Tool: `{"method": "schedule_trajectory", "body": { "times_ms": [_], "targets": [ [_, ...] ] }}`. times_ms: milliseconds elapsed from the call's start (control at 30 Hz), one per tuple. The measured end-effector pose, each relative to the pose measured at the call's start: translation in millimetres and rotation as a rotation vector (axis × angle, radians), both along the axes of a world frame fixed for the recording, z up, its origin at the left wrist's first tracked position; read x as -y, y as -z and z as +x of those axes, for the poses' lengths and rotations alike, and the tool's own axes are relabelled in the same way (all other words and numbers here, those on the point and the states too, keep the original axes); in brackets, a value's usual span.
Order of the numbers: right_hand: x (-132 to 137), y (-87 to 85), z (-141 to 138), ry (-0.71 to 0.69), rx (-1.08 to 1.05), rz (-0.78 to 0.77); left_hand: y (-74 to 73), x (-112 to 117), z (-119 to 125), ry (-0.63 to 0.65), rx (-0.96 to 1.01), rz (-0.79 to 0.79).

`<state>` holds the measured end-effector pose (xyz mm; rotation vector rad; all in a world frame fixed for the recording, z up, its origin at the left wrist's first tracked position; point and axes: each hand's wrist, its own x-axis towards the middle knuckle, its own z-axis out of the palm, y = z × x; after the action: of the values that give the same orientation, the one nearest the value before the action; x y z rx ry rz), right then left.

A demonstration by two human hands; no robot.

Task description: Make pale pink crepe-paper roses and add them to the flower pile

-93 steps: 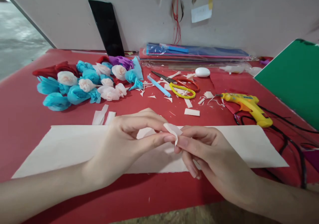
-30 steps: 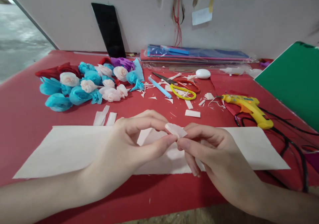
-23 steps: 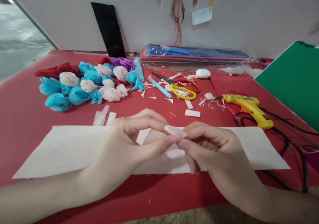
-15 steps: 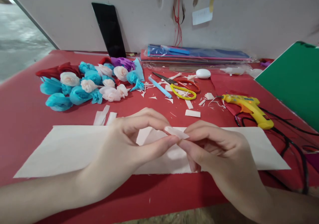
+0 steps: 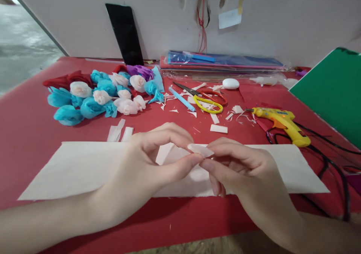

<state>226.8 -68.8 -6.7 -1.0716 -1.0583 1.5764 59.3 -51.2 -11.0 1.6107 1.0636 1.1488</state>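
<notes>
A small pale pink piece of crepe paper point(image 5: 200, 149) is pinched between the fingertips of both hands. My left hand point(image 5: 149, 167) grips its left end between thumb and forefinger. At the other end, the thumb and fingers of my right hand point(image 5: 242, 167) close on it. Beneath both hands a long whitish paper strip point(image 5: 70, 167) lies across the red table, partly hidden by them. Two short paper scraps point(image 5: 115, 131) rest just behind the strip on the left.
Blue, pink and red paper flowers point(image 5: 93, 107) are heaped at left. Scissors point(image 5: 208, 104), a light blue pen point(image 5: 182, 99) and paper offcuts lie mid-table. A yellow glue gun point(image 5: 282, 120) with a black cable point(image 5: 342, 186) is at right, near a green board point(image 5: 332, 92). A black phone point(image 5: 125, 34) leans on the wall.
Both hands stay almost in place, still pinching the paper piece. The right thumb and fingers have shifted very slightly left. The whole view has drifted a little.
</notes>
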Motion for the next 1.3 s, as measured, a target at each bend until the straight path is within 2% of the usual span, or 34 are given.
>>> {"method": "schedule_trajectory", "body": {
  "times_ms": [300, 467, 767, 867, 1000, 1067, 1167, 1300],
  "targets": [
    [-0.1, 6.0, 7.1, -0.142, -0.118, -0.222, 4.3, -2.7, -3.1, 0.124, 0.074, -0.059],
    [-1.1, 7.3, 8.1, -0.222, -0.2, -0.264, 5.2, -3.7, -4.4, 0.166, 0.092, -0.082],
    [-1.4, 7.7, 9.4, -0.211, -0.177, -0.265, 6.4, -3.3, -2.2, 0.134, 0.032, -0.062],
    [-0.5, 6.6, 9.9, -0.192, -0.165, -0.261, 7.2, -6.0, -5.3, 0.041, -0.045, 0.162],
    [-1.1, 3.8, 9.7, -0.166, -0.12, -0.256, -0.3, -13.2, -11.9, 0.005, -0.324, 0.701],
    [-1.6, 2.6, 9.3, -0.154, -0.107, -0.269, -6.2, -16.0, -14.8, -0.024, -0.478, 0.887],
    [-1.3, 1.4, 8.1, -0.131, -0.091, -0.277, -13.1, -17.6, -17.2, -0.03, -0.615, 0.955],
    [-0.4, 0.8, 7.2, -0.121, -0.058, -0.241, -16.4, -17.4, -17.5, -0.025, -0.631, 0.93]
  ]
}}
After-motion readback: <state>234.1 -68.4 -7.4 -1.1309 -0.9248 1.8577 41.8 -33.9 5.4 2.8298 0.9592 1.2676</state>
